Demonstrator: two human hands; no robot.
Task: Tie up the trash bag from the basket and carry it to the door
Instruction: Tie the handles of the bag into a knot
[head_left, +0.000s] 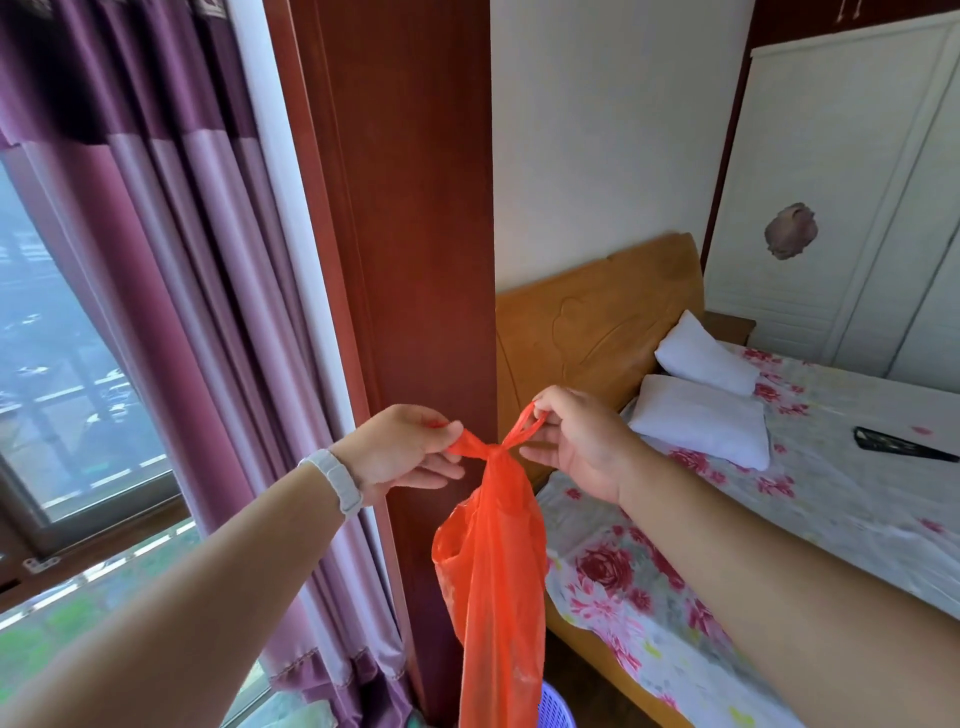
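We're holding the red trash bag (493, 571) up at centre frame, our left hand (400, 452) pinching one handle, our right hand (571, 441) gripping the other loop, knot (496, 453) between them; the lavender basket (555, 709) is sitting at the bottom edge.

head-worn view, forward-down, close on hands (498, 447)

Left grip (402, 449), right grip (576, 441) pinched closed
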